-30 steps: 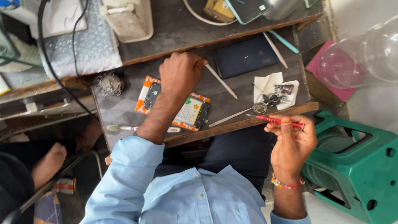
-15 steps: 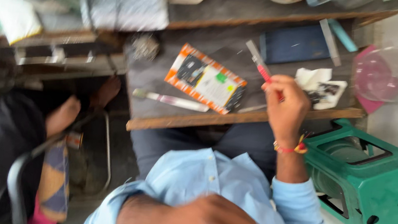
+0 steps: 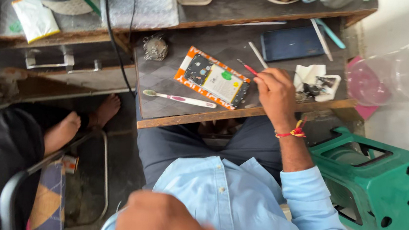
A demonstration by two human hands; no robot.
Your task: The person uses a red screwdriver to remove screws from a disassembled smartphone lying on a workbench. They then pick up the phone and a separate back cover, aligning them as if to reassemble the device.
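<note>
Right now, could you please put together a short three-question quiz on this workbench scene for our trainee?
1. True or false: the right hand holds a red-handled tool whose tip is near the opened phone.
2. Which thing lies nearest the front edge of the table? A) the dark blue phone B) the toothbrush C) the white tissue
3. Fill in: the left hand is raised close to the camera, blurred, in front of the light blue ____.

Key
1. True
2. B
3. shirt
</note>
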